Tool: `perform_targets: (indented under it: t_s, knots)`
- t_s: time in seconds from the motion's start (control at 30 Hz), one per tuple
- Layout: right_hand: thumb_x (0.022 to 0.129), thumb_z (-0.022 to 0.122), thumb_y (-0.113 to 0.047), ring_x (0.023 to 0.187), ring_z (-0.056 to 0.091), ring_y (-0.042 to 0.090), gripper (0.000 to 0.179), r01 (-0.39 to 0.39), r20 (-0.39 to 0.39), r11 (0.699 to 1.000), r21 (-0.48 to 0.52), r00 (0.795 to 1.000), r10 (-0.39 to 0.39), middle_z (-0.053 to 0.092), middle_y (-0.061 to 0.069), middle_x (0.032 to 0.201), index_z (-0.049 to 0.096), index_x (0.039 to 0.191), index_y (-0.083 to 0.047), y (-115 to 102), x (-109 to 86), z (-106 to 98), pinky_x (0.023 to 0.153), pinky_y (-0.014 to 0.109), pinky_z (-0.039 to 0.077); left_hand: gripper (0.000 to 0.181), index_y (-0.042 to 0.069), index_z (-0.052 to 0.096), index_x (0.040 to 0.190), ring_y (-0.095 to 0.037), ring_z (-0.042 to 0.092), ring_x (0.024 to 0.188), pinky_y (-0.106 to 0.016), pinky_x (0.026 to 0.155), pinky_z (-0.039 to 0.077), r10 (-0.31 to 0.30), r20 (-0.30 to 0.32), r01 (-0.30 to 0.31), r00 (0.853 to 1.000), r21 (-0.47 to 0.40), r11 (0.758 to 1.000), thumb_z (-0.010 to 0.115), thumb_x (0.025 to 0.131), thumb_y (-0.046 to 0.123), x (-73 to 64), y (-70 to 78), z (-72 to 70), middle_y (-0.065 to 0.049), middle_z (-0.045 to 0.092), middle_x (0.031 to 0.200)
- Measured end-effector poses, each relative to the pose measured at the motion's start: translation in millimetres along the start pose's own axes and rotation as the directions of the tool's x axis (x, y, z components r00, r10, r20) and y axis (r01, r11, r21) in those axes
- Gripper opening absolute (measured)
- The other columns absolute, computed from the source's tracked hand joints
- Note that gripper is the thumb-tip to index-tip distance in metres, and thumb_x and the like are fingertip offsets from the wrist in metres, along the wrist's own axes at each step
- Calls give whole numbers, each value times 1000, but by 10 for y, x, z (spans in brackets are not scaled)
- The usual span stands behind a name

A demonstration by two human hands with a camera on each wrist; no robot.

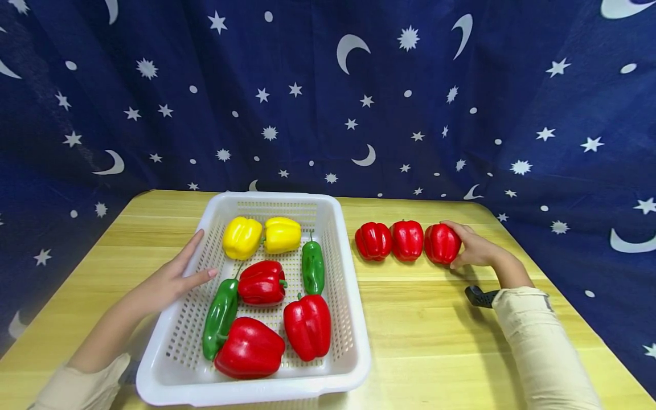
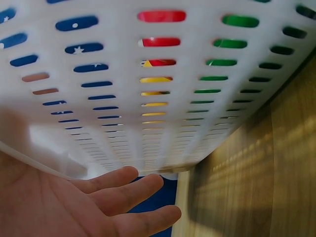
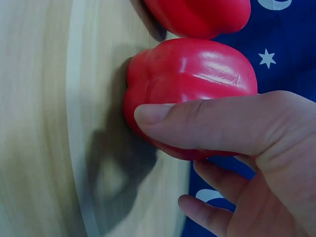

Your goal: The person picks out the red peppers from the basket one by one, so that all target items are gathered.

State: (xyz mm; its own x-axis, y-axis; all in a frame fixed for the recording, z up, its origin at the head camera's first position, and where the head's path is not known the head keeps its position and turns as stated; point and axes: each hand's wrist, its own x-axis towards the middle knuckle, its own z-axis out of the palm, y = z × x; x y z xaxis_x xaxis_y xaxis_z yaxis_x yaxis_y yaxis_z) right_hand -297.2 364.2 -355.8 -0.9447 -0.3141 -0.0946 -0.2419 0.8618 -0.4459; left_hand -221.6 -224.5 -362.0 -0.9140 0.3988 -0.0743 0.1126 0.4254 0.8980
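My right hand (image 1: 478, 250) holds the rightmost red bell pepper (image 1: 441, 244) of a row of three on the table. The right wrist view shows the thumb (image 3: 197, 121) laid across the side of that pepper, with other fingers beyond it. A second red bell pepper (image 1: 407, 240) stands just to its left. My left hand (image 1: 166, 282) rests at the left rim of a white perforated basket (image 1: 353, 319), thumb over the inside. Seen from the left wrist, its fingers (image 2: 131, 195) stretch out loosely along the basket's outer wall, below the rim.
Inside the basket lie two yellow bell peppers (image 1: 242, 238), two long green peppers (image 1: 313, 267) and three red bell peppers (image 1: 307, 327). The row's leftmost red bell pepper (image 1: 373, 241) is near the basket's right side. Behind the wooden table (image 1: 410, 341) hangs a blue star-patterned cloth (image 1: 307, 114).
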Motion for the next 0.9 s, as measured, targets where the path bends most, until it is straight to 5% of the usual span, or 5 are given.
perform_targets:
  t_s: [0.5,0.9]
  knots:
    - [57,74,3,114,28,52,112,-70,66,997,45,996,67,17,37,132,4,145,-2,-44,44,6,93,68,32,88,29,-15,145,-39,64,87,-41,50,57,-9,-5,9,1000,1,1000,54,91,24,-17,7,-9,-34,10,145]
    - [59,63,7,118,19,57,110,-97,5,988,124,995,97,2,38,139,-4,146,-6,-37,32,128,92,69,33,88,30,-16,144,-41,63,89,-41,51,57,-14,7,14,1000,-9,1000,54,91,24,-3,9,-5,-34,10,146]
